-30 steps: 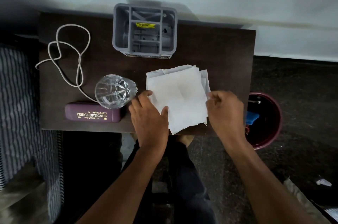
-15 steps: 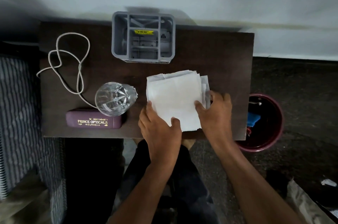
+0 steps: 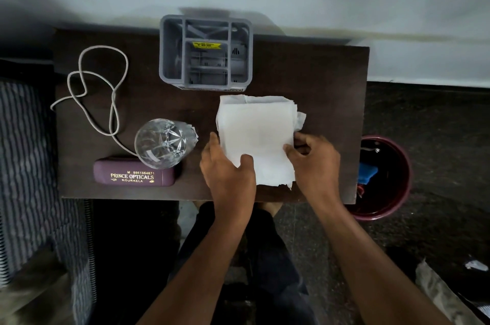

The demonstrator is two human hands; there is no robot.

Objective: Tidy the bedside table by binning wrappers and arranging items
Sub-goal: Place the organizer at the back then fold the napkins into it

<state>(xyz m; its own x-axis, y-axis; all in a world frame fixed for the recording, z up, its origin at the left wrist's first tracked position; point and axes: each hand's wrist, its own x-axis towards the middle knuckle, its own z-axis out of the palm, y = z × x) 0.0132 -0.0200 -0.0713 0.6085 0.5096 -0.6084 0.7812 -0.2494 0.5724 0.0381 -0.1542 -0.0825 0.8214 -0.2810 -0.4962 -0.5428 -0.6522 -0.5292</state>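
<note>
- Dark wooden worktop (image 3: pixel 305 72) seen from above; set against a pale wall
- Stack of white tissues (image 3: pixel 257 136) lying right of centre on the worktop, its near edge close to the front rim; sheets slightly fanned at the right side
- Left hand (image 3: pixel 228 168) laid on the stack's near-left corner; thumb on top of the paper, fingers along the left edge; grip closed on the tissues
- Right hand (image 3: pixel 315 163) placed at the stack's right edge; thumb and fingertips pinched on the paper layers; grip closed on the tissues
- Grey plastic organiser (image 3: pixel 205 52) stood at the back of the worktop, just behind the stack; yellow label seen inside
- Cut-glass tumbler (image 3: pixel 165 143) left of the stack; touching a maroon spectacle case (image 3: pixel 134 174) marked PRINCE OPTICALS at the front edge
- White cable (image 3: pixel 98 88) looped loosely at the left, one end run off the worktop
- Maroon bin (image 3: pixel 397 200) on the floor just right of the worktop; blue item seen inside
</note>
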